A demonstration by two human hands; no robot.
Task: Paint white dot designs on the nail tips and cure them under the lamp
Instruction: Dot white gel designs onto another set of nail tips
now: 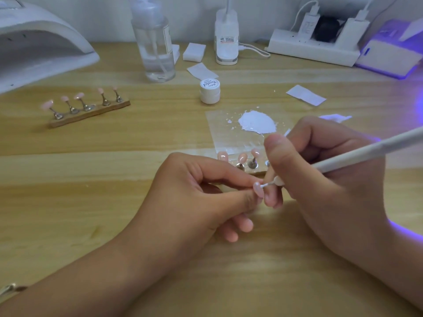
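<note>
Nail tip (258, 190) pinched in L hand (194, 195); R hand (332, 179) grips pen (366, 152), blocks rack (260, 171).

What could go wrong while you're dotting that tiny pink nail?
The left hand pinches the nail tip right beside the white dot, so a thumb slip might smear it. The right hand, holding the dotting pen, sits close to the stand of nail tips and the white paint puddle; it could bump either.
</note>
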